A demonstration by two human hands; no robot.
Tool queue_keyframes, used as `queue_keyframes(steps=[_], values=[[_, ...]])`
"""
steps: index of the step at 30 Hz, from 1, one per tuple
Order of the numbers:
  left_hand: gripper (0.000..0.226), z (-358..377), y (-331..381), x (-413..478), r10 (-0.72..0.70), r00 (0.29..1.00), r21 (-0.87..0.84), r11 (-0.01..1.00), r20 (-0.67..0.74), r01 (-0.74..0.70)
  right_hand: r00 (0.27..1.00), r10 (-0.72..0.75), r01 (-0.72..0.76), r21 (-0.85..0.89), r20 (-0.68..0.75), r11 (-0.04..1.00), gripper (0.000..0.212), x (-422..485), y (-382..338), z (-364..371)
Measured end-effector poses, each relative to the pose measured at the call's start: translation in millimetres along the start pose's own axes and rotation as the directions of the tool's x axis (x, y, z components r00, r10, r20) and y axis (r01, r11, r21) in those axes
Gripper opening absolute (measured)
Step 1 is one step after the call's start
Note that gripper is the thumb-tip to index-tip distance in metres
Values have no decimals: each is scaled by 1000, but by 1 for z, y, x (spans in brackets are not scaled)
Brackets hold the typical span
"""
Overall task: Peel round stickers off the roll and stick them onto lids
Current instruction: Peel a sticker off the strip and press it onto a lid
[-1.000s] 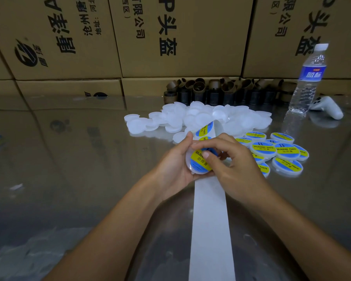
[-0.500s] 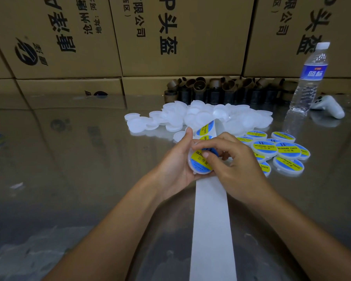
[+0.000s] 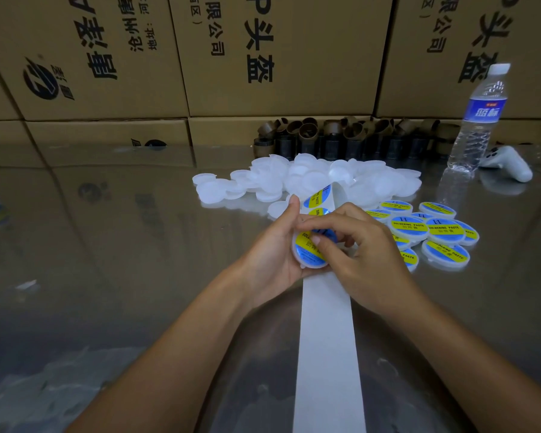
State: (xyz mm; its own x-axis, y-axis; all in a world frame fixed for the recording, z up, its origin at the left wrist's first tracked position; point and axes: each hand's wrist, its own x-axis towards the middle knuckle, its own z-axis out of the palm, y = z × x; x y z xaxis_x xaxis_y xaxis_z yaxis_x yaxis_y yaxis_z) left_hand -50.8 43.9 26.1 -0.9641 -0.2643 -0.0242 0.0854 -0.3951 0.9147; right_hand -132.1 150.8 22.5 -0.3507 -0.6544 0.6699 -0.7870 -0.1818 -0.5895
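My left hand (image 3: 270, 250) grips a white round lid (image 3: 306, 254) from the left, thumb up along its rim. A blue and yellow round sticker (image 3: 308, 245) lies on the lid's face. My right hand (image 3: 363, 260) presses its fingertips on the sticker, fingers curled over the lid. The white backing strip (image 3: 327, 339) runs from under my hands towards me, and beyond my hands it carries more stickers (image 3: 317, 196). Several labelled lids (image 3: 431, 232) lie to the right. A heap of plain white lids (image 3: 310, 179) lies behind.
Cardboard boxes (image 3: 278, 54) form a wall at the back. Brown and black tape cores (image 3: 341, 135) line its foot. A water bottle (image 3: 478, 120) and a white controller (image 3: 506, 164) stand at the far right. The reflective tabletop (image 3: 122, 245) spreads to the left.
My right fingers have slid a little across the sticker on the lid. The lid stays in my left hand at nearly the same spot.
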Motion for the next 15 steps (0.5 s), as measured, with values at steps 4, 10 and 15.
queue_keyframes(steps=[4, 10, 15], values=[[61, 2, 0, -1, -20, 1000, -55, 998, 0, 20, 1000, 15, -15, -41, -7, 999, 30, 0, 1, 0], [63, 6, 1, -3, -21, 1000, -53, 998, 17, 22, 1000, 7, -9, -100, -17, 995, 28, 0, 5, 0], [68, 8, 1, -3, -13, 998, -76, 997, 66, 18, 999, -1, -3, -130, -32, 992, 28, 0, 8, 1]])
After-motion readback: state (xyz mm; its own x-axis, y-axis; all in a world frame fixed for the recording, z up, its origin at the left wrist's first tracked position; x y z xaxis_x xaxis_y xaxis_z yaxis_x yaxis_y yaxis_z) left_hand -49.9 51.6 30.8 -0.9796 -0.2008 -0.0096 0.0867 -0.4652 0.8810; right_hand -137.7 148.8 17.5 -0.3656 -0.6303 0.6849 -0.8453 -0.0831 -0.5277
